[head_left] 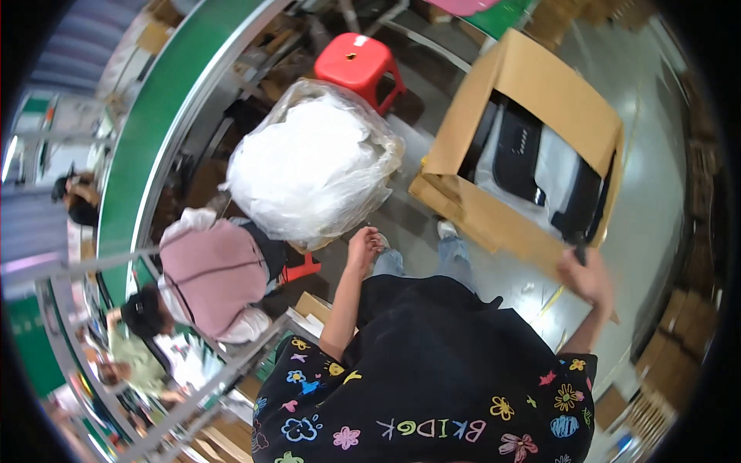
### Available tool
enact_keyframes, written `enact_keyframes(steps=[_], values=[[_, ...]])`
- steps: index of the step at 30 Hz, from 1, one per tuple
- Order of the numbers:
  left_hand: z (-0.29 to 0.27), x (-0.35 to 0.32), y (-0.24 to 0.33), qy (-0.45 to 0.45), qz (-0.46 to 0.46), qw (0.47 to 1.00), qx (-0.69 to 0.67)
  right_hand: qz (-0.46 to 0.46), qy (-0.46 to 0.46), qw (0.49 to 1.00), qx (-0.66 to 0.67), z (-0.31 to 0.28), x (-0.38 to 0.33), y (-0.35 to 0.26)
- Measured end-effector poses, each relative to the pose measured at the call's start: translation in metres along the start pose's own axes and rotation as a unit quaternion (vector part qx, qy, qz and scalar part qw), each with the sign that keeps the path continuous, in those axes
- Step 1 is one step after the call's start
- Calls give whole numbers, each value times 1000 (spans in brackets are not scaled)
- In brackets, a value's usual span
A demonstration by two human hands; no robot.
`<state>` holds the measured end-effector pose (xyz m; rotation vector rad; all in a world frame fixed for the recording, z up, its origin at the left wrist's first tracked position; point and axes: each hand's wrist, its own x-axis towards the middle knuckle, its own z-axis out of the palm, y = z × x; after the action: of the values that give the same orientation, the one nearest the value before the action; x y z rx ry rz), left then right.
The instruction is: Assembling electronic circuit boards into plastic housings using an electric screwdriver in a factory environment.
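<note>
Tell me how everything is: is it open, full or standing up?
Cardboard box: open, dark things inside.
Clear plastic bag: bulging with white stuff.
Red stool beyond the bag: upright, nobody on it.
Left hand: fingers curled, nothing visible in it.
Right hand: blurred near the box, grip unclear.

Cardboard carton [567, 100]: plain brown
Stuffed bag [386, 150]: translucent over white
Plastic stool [347, 62]: red
Conveyor belt [166, 85]: green
Shirt [432, 347]: black, multicoloured flowers
Jeans [457, 261]: pale blue

Right, a carton [559, 100] with items [515, 158] inside — left of it, a bag [309, 166], a stool [337, 65] on its far side — farther left, a bench [158, 89].
</note>
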<state>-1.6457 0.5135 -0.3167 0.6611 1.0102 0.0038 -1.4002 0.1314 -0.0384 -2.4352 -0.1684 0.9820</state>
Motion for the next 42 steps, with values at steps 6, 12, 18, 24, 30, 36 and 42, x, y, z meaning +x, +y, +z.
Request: enact_keyframes(steps=[6, 12, 18, 24, 30, 36, 42], values=[[-2, -1, 52, -59, -2, 987, 153, -46, 5, 999, 0, 132, 55, 77], [87, -8, 45, -297, -32, 899, 320, 255, 204, 730, 601, 148, 144, 151], [169, 1, 28, -309, 41, 835, 452, 272, 325, 617, 663, 137, 188, 138], [211, 33, 47, -289, 139, 807, 495, 259, 467, 659, 529, 183, 192, 172], [266, 118, 106, -270, 364, 676, 581, 208, 500, 615, 573, 212, 166, 136], [399, 182, 155, -275, 514, 393, 711, 230, 514, 556, 612, 207, 142, 77], [493, 260, 171, -336, 630, 159, 682, 328, 500, 588, 544, 188, 153, 63]])
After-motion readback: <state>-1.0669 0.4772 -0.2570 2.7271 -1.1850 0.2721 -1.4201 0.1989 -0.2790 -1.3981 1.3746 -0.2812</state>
